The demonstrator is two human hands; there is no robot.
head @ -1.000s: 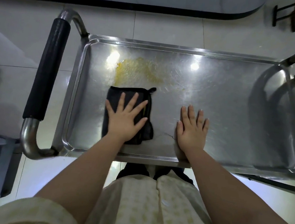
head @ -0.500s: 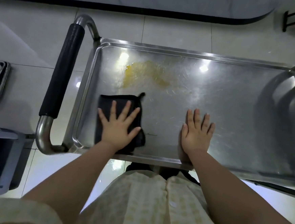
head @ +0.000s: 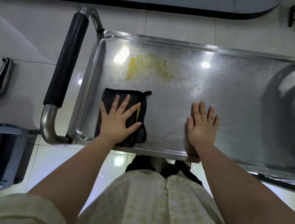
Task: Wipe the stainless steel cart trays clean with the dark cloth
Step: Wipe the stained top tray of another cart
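Your left hand [head: 117, 122] was pressed flat, fingers straight, on the dark cloth [head: 109, 94] at the lower left of the tray [head: 166, 41]. Your right hand [head: 202, 128] lay flat on bare steel, holding nothing. That yellow smear [head: 146, 67] sat just up-frame of the cloth and ran rightward, so the left hand was nearer.

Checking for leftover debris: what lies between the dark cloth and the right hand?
Head view: the stretch between the dark cloth and the right hand is bare tray steel, with one thin dark thread on it.

My cloth [head: 135, 97] is black with a yellow streak [head: 138, 113]. The silver tray [head: 231, 109] carries a yellow smear [head: 146, 67]; my shirt [head: 153, 209] is cream, yellow-spotted.
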